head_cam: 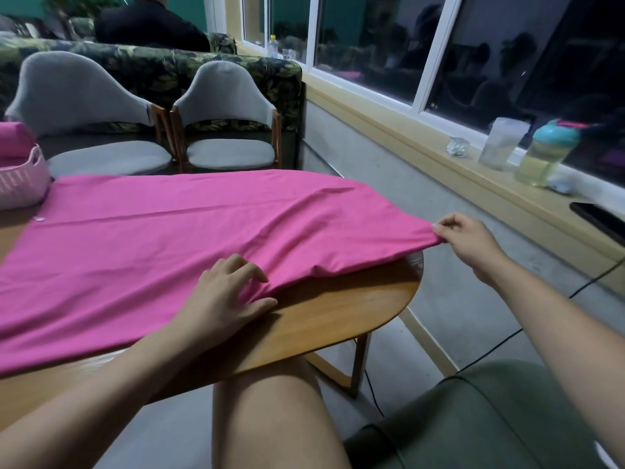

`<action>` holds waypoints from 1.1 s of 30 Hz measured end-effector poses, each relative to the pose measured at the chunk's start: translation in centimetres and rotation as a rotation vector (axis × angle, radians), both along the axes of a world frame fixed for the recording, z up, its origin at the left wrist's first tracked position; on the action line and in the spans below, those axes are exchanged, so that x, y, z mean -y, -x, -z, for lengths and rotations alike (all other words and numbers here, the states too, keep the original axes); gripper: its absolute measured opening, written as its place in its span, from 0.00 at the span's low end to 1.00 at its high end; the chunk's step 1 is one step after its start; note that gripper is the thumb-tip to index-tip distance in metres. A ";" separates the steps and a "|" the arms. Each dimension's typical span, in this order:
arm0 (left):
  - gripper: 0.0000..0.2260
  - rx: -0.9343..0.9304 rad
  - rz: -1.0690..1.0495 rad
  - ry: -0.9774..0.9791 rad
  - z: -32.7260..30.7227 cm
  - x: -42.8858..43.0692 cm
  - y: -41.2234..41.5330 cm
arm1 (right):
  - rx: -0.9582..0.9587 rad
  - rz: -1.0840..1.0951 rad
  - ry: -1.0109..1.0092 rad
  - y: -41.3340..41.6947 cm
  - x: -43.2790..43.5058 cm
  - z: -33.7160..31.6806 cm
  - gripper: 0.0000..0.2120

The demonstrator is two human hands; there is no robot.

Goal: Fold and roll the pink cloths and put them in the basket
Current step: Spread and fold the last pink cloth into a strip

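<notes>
While stretching large pink cloth (152,238) flat over oval wooden table (338,309) for folding, pinches its corner with right hand (470,242), grips near hem with left hand (223,299); far end just beside pink woven basket (20,184).

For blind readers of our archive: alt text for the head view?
A right hand pinches a corner of a pink cloth spread over a wooden table, stretching it past the end; the left hand holds its near edge. A pink basket with a rolled cloth stands far left.
</notes>
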State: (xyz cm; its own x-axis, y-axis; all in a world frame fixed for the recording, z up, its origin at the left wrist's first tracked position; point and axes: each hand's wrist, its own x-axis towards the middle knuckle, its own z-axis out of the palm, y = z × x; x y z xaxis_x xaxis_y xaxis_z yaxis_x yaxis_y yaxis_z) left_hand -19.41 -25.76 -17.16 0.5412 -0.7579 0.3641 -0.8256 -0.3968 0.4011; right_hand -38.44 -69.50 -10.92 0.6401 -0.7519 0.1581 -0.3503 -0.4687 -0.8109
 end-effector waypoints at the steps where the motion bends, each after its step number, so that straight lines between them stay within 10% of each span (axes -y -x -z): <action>1: 0.20 -0.005 0.014 -0.019 0.1 0.0 0.1 | -0.046 -0.012 -0.018 0.2 -0.1 0.3 0.11; 18: 0.08 0.089 0.090 -0.091 0.5 -0.8 0.8 | -0.330 0.136 -0.001 -0.6 1.9 1.2 0.13; 33: 0.05 -0.306 0.076 0.040 -0.5 -1.1 3.9 | -0.654 0.139 0.687 -2.1 -0.7 2.7 0.17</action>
